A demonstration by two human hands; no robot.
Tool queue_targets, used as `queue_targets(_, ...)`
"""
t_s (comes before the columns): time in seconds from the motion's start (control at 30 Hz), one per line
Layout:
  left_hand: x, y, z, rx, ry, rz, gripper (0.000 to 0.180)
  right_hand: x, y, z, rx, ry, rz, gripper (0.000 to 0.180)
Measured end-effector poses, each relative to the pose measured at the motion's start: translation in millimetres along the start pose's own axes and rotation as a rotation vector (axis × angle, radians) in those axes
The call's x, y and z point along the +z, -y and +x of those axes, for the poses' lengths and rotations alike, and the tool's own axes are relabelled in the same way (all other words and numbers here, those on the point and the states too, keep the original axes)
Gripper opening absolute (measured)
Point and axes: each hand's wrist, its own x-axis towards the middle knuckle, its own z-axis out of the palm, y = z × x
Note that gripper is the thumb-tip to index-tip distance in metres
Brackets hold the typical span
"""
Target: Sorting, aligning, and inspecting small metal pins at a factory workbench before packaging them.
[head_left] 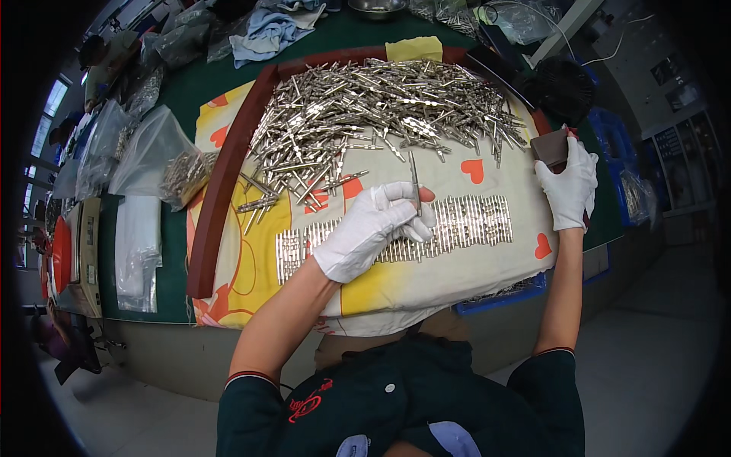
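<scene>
My left hand (378, 222), in a white glove with a bare fingertip, pinches a slim silver metal pin (415, 179) that points away from me. Below it, a row of similar pins (480, 221) lies side by side on the patterned cloth (502, 266), partly hidden by the hand. At the right edge of the cloth, my gloved right hand (569, 186) is closed around a brown block (550, 150) whose exact kind I cannot make out. Beyond the row spreads a large loose heap of metal pins (381, 99).
Dark red wooden rails (222, 198) border the cloth on the left and far sides. Clear plastic bags (145, 156), one with pins in it, stand at the left. A black fan (563, 85) is at the far right, near blue crates (632, 186). Blue cloths (274, 34) lie far back.
</scene>
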Motion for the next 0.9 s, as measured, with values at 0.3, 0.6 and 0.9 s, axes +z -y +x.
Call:
queue_targets(0.3, 2, -1, -2, 0.005, -0.016, 0.036, 0.031, -1, 1, -10, -0.134, -0.07, -0.068, 0.085)
queue_targets(0.6, 4, -2, -1, 0.011, -0.024, 0.067, 0.034, -14, -2, -27, -0.016, -0.101, 0.085, 0.068)
queue_targets(0.9, 11, -6, -3, -0.011, -0.051, 0.119, 0.037, -42, 38, -48, -0.102, -0.118, 0.196, 0.06)
